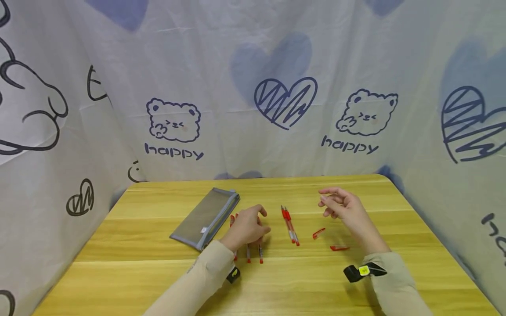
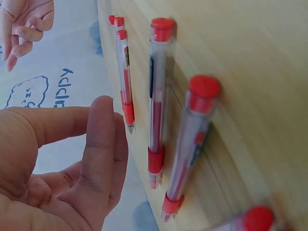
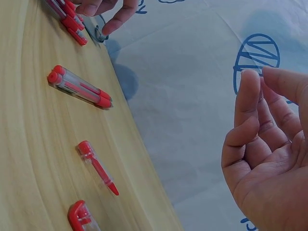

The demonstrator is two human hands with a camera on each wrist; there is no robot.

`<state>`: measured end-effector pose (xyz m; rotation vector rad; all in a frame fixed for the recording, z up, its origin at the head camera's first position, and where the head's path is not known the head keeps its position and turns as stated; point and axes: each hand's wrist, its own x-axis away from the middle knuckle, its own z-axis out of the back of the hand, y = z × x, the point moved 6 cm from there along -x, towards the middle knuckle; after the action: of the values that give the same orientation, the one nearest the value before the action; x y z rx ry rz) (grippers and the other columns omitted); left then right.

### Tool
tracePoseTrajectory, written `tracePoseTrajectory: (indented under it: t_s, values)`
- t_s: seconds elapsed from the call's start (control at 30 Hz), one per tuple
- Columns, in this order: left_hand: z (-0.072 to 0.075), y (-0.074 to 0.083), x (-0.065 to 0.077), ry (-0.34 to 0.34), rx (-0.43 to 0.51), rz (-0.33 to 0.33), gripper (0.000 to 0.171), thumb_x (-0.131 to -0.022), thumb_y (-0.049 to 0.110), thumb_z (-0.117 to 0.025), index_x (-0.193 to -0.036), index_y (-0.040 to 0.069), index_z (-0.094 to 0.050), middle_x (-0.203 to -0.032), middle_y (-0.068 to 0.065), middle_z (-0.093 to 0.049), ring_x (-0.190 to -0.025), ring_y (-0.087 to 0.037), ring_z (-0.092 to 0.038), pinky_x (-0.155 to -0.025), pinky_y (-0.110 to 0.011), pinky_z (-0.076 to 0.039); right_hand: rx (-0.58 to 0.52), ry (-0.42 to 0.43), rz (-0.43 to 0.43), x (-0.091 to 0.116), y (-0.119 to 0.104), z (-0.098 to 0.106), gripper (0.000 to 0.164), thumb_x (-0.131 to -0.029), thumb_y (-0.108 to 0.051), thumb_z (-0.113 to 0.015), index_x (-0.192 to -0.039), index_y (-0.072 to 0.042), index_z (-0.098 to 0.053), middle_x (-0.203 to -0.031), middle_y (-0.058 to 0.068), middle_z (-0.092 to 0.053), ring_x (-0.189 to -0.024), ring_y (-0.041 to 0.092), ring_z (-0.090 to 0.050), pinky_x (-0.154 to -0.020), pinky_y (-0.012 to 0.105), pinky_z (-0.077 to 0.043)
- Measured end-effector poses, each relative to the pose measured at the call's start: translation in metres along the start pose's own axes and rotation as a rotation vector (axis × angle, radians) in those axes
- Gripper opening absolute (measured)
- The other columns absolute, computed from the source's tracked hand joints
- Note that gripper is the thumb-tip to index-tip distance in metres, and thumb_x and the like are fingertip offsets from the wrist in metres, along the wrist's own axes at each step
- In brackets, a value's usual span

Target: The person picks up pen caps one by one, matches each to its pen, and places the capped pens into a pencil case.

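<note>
My left hand (image 1: 247,226) hovers over several red gel pens (image 1: 248,254), its fingers bent and nothing between them. Those pens lie side by side, partly hidden by the hand; the left wrist view shows a clear-barrelled pen (image 2: 160,96) with a red end plug close beside the fingers. To the right, two uncapped red pens (image 1: 290,226) lie together, tips pointing away from me. My right hand (image 1: 344,208) is raised above the table, fingers loosely curled and holding nothing. Near it lie one pen cap (image 1: 318,233) and a second pen cap (image 1: 340,248), both clear and red.
A grey zippered mesh pouch (image 1: 201,217) lies flat left of the pens, near my left hand. The wood-grain table (image 1: 300,285) ends at a printed curtain (image 1: 221,87), which hangs behind it and along both sides.
</note>
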<state>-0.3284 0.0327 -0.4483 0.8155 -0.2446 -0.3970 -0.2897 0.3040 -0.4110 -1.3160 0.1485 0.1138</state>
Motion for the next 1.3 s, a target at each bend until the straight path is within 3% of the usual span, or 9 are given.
tracePoseTrajectory:
  t_s: [0.2, 0.57, 1.0, 1.3]
  values:
    - [-0.004, 0.005, -0.004, -0.014, 0.041, -0.001, 0.039, -0.098, 0.007, -0.076, -0.132, -0.003, -0.060, -0.077, -0.020, -0.075, -0.063, -0.032, -0.075, -0.053, -0.026, -0.054, -0.010, 0.000, 0.000, 0.000, -0.001, 0.005, 0.021, -0.110, -0.025, -0.064, -0.128, -0.015, -0.068, -0.095, -0.011, -0.078, -0.075, 0.008, -0.070, -0.066, 0.022, -0.054]
    - [-0.018, 0.008, -0.018, -0.016, 0.180, 0.047, 0.041, -0.098, 0.007, -0.076, -0.135, -0.001, -0.061, -0.081, -0.010, -0.069, -0.066, -0.028, -0.074, -0.063, -0.037, -0.066, 0.010, 0.005, -0.009, -0.001, 0.002, 0.015, 0.021, -0.109, -0.027, -0.065, -0.128, -0.017, -0.068, -0.095, -0.011, -0.078, -0.075, 0.009, -0.070, -0.066, 0.022, -0.054]
    - [-0.042, 0.016, -0.040, 0.022, 0.122, 0.086, 0.040, -0.094, 0.011, -0.081, -0.129, 0.002, -0.063, -0.065, -0.004, -0.063, -0.052, -0.020, -0.069, -0.052, -0.029, -0.059, 0.014, 0.014, -0.016, 0.001, 0.005, 0.030, 0.016, -0.110, -0.026, -0.063, -0.125, -0.025, -0.069, -0.094, -0.016, -0.078, -0.075, 0.008, -0.070, -0.065, 0.022, -0.054]
    - [-0.046, 0.021, -0.042, 0.034, 0.107, 0.129, 0.039, -0.095, 0.011, -0.081, -0.128, 0.004, -0.062, -0.072, -0.007, -0.069, -0.055, -0.019, -0.071, -0.051, -0.026, -0.059, -0.006, 0.022, 0.013, 0.001, 0.006, 0.039, 0.016, -0.110, -0.022, -0.063, -0.124, -0.027, -0.070, -0.095, -0.013, -0.078, -0.074, 0.007, -0.070, -0.064, 0.021, -0.053]
